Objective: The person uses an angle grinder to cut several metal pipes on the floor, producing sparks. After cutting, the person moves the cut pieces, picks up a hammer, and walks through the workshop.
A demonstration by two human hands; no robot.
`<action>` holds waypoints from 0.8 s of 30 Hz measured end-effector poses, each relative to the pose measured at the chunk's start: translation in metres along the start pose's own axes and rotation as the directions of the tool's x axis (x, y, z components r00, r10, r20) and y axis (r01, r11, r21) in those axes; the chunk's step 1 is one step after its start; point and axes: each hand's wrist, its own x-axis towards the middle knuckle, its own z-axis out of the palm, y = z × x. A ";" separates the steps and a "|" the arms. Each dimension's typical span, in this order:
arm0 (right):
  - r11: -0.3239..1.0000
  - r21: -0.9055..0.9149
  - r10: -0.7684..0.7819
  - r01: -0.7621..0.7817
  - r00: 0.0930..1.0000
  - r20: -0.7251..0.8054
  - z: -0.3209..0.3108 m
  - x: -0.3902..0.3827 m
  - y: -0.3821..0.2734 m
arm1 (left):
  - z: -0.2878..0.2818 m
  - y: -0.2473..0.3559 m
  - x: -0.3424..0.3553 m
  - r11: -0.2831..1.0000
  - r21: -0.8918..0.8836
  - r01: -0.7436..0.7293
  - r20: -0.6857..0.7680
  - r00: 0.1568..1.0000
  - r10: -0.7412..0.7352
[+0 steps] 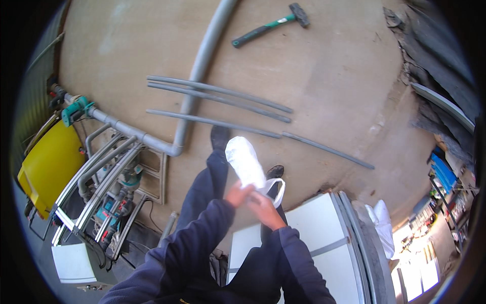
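Observation:
A full-looking white plastic bag [245, 161] hangs in front of me above my shoes, its contents hidden. My left hand [239, 193] is closed around the gathered neck of the bag. Right beside it, my right hand [265, 209] is closed on the same gathered part, a little blurred. One handle loop of the bag sticks out past the right hand's fingers.
Grey pipes [217, 104] lie across a thick grey pipe [203, 55] on the floor ahead. Farther off lies a sledgehammer [273, 26]. Pump pipework [114, 182] and a yellow tank [53, 164] stand left; a white panelled box [314, 223] is close right.

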 end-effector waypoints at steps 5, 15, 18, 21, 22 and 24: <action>0.893 0.370 0.193 -0.256 0.961 0.199 -0.162 0.019 0.054 | -0.001 -0.032 0.036 0.947 0.313 -0.072 -0.223 0.964 0.147; -0.014 -0.856 -0.280 -0.516 0.824 -0.492 -0.457 0.124 0.234 | 0.073 -0.035 0.028 0.931 0.336 0.143 -0.160 0.983 -0.094; -0.076 -0.826 -0.336 -0.559 0.794 -0.506 -0.474 0.144 0.260 | 0.085 -0.008 0.024 0.981 0.140 0.134 -0.117 0.986 -0.118; 0.054 -0.861 -0.315 -0.506 0.810 -0.495 -0.473 0.143 0.257 | 0.091 0.017 0.029 0.984 0.045 0.170 -0.085 0.982 -0.166; 0.115 -0.876 -0.333 -0.469 0.812 -0.479 -0.470 0.138 0.247 | 0.092 0.020 0.031 0.982 0.053 0.180 -0.079 0.981 -0.176; 0.203 -0.940 -0.340 -0.275 0.880 -0.331 -0.457 0.119 0.218 | 0.092 0.016 0.038 0.978 0.171 0.116 -0.165 0.982 -0.088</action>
